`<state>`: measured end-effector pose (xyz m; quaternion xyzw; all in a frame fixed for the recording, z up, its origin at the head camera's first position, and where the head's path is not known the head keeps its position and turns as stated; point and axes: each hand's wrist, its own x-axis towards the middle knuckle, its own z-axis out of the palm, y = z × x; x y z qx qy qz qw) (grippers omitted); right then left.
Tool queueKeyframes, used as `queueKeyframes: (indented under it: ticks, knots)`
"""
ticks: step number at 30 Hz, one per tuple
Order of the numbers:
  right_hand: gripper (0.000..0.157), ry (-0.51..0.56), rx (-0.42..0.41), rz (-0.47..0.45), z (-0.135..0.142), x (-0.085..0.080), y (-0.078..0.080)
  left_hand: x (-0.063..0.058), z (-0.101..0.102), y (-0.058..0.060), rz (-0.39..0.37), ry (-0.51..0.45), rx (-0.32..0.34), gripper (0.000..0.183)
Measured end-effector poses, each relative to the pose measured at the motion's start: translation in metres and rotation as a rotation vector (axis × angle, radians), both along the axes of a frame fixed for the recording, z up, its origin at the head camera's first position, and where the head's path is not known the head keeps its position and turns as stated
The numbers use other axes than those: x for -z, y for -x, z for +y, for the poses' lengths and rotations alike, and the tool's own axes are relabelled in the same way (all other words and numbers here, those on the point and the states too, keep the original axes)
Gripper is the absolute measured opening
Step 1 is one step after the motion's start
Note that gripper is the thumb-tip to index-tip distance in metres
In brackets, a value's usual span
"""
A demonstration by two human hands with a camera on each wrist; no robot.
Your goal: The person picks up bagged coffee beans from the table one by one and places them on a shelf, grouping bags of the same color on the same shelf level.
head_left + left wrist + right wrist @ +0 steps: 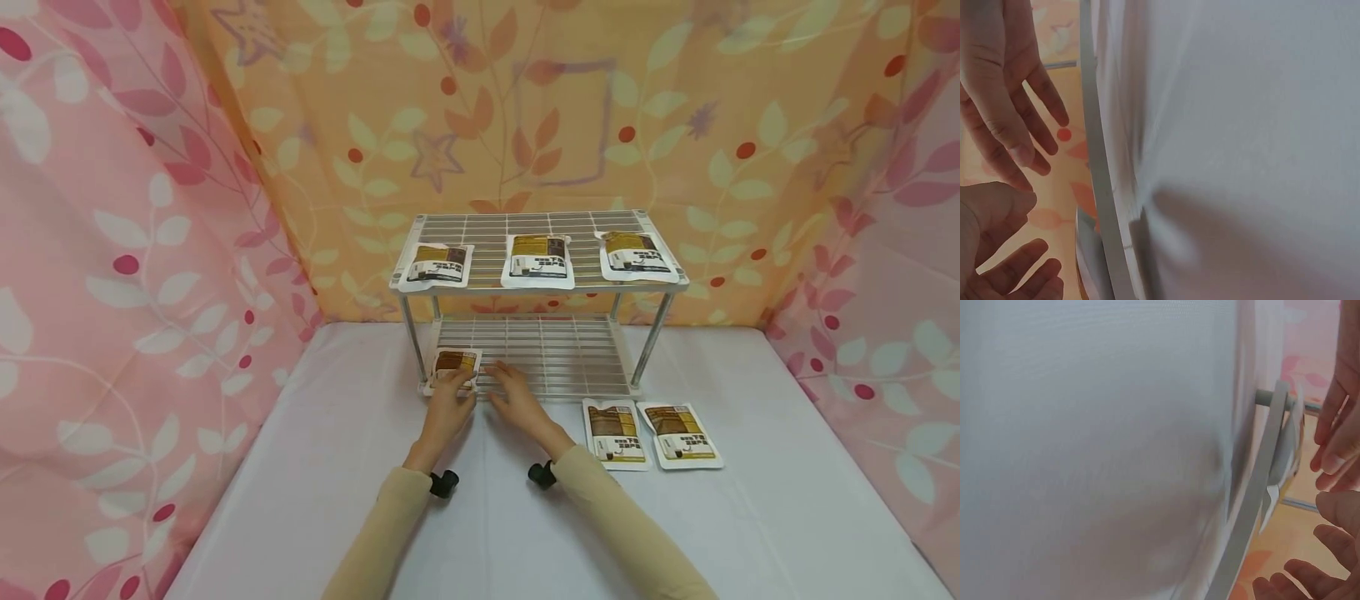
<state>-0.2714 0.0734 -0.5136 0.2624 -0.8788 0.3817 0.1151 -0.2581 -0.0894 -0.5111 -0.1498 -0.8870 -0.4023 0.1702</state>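
Observation:
My left hand is over the front edge of a white-edged pouch with a brown and yellow label, which lies at the left front of the lower rack shelf. In the left wrist view the fingers of the left hand look loosely bent, with nothing between them. To its right, my right hand hovers at the shelf's front edge, fingers spread and holding nothing. The right wrist view shows the right hand apart from the pouch, which rests on the shelf rim.
A two-tier wire rack stands on the white-covered table. Its upper shelf bears a left pouch, a middle pouch and a right pouch. Two more pouches, one beside another, lie right of my right hand.

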Motion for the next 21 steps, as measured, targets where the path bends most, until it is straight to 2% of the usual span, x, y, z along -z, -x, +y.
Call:
queueKeyframes:
  ticks: [6,13,21]
  knots:
    - [0.044,0.000,0.018,-0.011,0.016,-0.003,-0.006,0.003,0.009,-0.004,-0.031,0.008,0.040,0.039]
    - [0.045,-0.002,0.041,0.038,0.035,-0.003,-0.012,0.006,0.021,-0.012,-0.024,0.055,0.083,0.039]
    - [0.045,0.054,0.067,-0.032,0.058,-0.004,-0.022,0.005,0.034,-0.019,-0.042,0.055,0.133,0.042]
